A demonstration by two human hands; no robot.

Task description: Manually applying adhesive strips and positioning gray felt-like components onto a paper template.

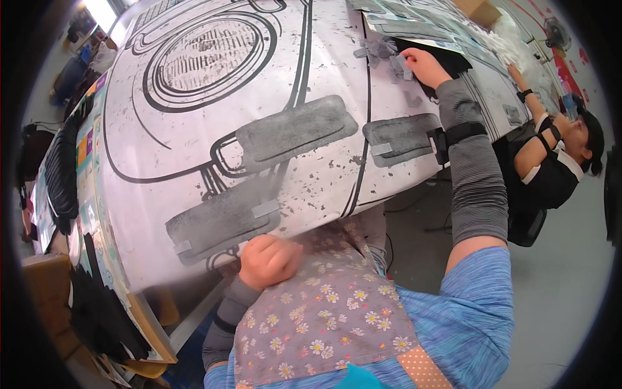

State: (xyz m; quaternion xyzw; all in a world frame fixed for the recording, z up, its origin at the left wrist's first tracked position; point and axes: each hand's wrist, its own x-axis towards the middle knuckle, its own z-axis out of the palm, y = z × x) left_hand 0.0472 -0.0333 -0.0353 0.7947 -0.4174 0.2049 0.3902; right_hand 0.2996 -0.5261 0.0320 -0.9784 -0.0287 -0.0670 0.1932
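Observation:
My right hand is stretched to the far side of the table, fingers pinched on a small grey tab beside a loose heap of similar grey tabs. My left hand is curled closed at the near table edge, and anything inside it is hidden. Just beyond it lies a dark grey rounded pad with a light grey tab across its right end. Another grey pad sits farther in. To the right, a third pad bears a light tab at its left corner.
A white sheet with black line drawings covers the table. More grey pads are stacked at the far right. Black cloth hangs at the left. A co-worker works at the right side, one hand on the table.

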